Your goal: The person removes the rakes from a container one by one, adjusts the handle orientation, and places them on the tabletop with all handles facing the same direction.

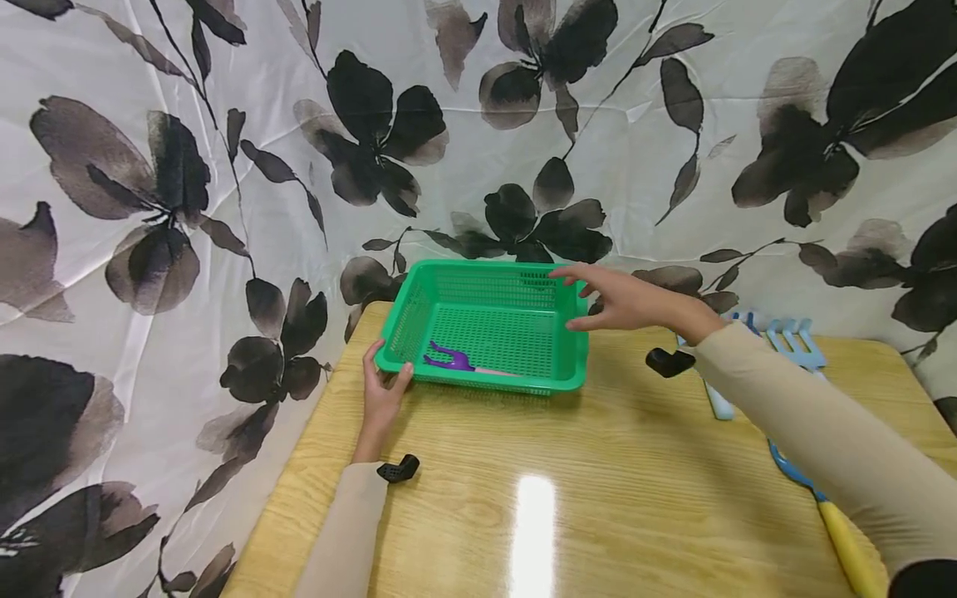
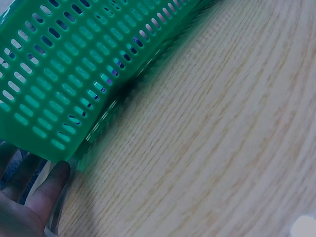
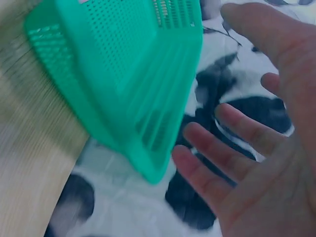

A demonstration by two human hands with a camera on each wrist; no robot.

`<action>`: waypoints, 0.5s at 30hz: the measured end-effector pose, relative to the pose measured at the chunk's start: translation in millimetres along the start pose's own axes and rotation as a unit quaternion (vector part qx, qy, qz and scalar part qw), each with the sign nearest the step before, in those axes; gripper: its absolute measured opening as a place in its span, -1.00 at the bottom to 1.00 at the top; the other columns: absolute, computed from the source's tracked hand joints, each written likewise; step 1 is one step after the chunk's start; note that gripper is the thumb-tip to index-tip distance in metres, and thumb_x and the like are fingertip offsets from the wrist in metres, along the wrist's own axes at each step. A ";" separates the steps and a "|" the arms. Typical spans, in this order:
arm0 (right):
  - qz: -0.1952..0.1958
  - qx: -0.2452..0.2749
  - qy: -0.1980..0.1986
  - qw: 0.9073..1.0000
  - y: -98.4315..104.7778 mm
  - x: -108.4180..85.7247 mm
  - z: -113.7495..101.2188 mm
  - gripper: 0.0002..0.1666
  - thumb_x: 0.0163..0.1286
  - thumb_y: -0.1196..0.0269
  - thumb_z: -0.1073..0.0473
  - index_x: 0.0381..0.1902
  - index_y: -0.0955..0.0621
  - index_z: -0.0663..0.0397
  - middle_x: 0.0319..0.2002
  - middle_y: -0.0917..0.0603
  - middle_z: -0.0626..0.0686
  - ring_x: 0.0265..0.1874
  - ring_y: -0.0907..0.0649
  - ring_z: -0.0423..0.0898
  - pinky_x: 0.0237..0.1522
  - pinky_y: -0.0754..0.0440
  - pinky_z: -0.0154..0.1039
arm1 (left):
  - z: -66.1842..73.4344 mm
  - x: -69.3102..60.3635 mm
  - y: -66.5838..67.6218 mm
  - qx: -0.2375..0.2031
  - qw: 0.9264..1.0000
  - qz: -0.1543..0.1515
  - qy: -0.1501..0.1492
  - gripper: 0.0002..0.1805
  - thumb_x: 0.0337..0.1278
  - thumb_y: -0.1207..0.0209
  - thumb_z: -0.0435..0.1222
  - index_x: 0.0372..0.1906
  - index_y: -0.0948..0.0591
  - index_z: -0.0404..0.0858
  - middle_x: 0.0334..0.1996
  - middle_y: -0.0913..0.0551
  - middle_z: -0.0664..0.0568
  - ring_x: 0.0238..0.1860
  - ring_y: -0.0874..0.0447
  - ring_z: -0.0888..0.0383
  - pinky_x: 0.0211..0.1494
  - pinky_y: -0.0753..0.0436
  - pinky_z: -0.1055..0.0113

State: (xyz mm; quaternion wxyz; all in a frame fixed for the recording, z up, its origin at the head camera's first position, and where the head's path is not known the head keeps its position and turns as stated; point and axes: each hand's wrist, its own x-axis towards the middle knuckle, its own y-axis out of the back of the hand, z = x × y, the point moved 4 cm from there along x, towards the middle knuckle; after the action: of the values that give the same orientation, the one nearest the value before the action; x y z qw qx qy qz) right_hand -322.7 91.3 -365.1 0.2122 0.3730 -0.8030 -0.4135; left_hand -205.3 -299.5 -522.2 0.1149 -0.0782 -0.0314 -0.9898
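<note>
A green plastic basket [image 1: 486, 386] with slotted walls stands near the back of the wooden table. In it, along the front wall, lies a small purple garden fork [image 1: 454, 359] with a pink handle. My left hand [image 1: 383, 403] holds the basket's front left corner, thumb at the front and fingers at the left side. In the left wrist view, the thumb [image 2: 52, 187] meets the slotted corner. At the right end, my right hand [image 1: 616, 299] hovers by the rim with fingers spread; the right wrist view shows nothing in its palm.
Right of the basket lie a light blue garden fork [image 1: 797, 342] and a pale blue handle [image 1: 719, 402]. A blue tool with a yellow handle [image 1: 848, 544] lies at the right, partly behind my right forearm. Floral cloth [image 1: 463, 166] hangs behind and left of the table.
</note>
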 end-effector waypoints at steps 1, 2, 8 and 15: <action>-0.019 0.001 -0.005 1.000 -3.4 8.4 -1.9 -0.03 0.35 -0.46 -0.02 0.58 -0.24 -0.11 0.40 -0.43 0.18 0.20 -0.59 0.21 0.13 -0.59 0.15 | -0.2 0.6 -0.4 0.001 1.000 -0.001 -0.001 -0.17 0.43 -0.24 -0.26 0.61 -0.05 -0.11 0.49 -0.21 -0.33 0.41 -0.34 -0.23 0.41 -0.34 -0.07; -0.041 0.004 -0.012 0.999 -6.8 16.6 -3.1 -0.02 0.35 -0.46 -0.04 0.59 -0.22 -0.14 0.40 -0.43 0.18 0.20 -0.59 0.20 0.15 -0.58 0.15 | -0.4 1.3 -0.8 0.001 1.000 -0.002 -0.002 -0.17 0.43 -0.23 -0.26 0.61 -0.04 -0.11 0.49 -0.21 -0.34 0.42 -0.34 -0.23 0.42 -0.34 -0.07; -0.153 0.003 -0.036 0.988 -27.6 60.3 -9.4 -0.02 0.38 -0.42 -0.09 0.60 -0.17 -0.21 0.41 -0.42 0.21 0.23 -0.59 0.24 0.24 -0.51 0.18 | -0.4 2.3 -0.9 -0.005 1.000 -0.001 -0.006 -0.18 0.43 -0.23 -0.28 0.60 -0.05 -0.12 0.50 -0.20 -0.38 0.44 -0.31 -0.28 0.44 -0.32 -0.10; -0.205 0.004 -0.024 0.979 -62.8 104.9 -10.9 -0.04 0.39 -0.41 -0.10 0.58 -0.18 -0.23 0.42 -0.39 0.26 0.13 -0.66 0.13 0.26 -0.50 0.11 | 0.5 -0.4 -0.5 -0.007 1.000 -0.002 -0.004 -0.19 0.43 -0.23 -0.28 0.60 -0.06 -0.13 0.48 -0.23 -0.40 0.41 -0.35 -0.26 0.37 -0.39 0.04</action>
State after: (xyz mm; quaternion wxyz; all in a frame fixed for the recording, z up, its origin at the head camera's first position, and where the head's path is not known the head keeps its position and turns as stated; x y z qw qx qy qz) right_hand -355.3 -19.3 -407.2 0.1022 0.5202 -0.7162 -0.4538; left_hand -204.9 -298.9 -521.8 0.1122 -0.0827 -0.0249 -0.9899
